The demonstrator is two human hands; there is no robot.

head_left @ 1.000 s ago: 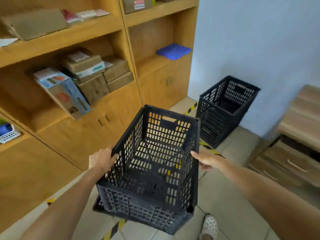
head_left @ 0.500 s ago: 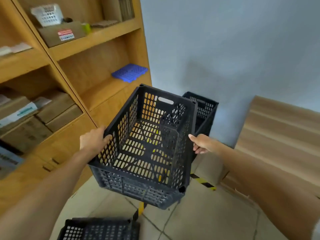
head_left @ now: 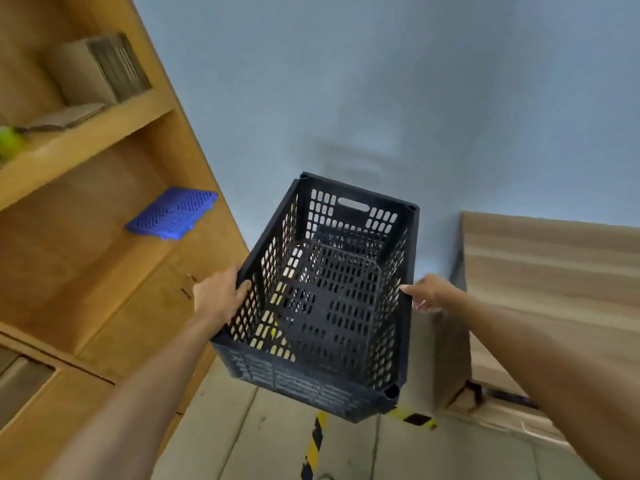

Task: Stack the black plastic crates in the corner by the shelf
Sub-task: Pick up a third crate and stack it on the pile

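The black plastic crate (head_left: 329,296) is held up off the floor between both hands, open side up and tipped so its far end with the handle slot points toward the pale blue wall (head_left: 381,98). Through its perforated bottom and walls a second dark crate (head_left: 341,237) can be made out below and beyond it, in the corner, though blur hides its exact outline. The left hand (head_left: 220,294) grips the crate's left long rim, fingers curled over the top edge. The right hand (head_left: 427,292) holds the right long rim, thumb lying along the edge and fingers wrapped on the outer side. To the left stands the wooden shelf (head_left: 104,140), carrying a blue slatted plastic piece (head_left: 172,213) on one board and a cardboard box (head_left: 100,69) on the board above. To the right is a low wooden cabinet (head_left: 554,278). Yellow-and-black hazard tape (head_left: 313,445) runs across the tiled floor (head_left: 249,438) beneath the crate.
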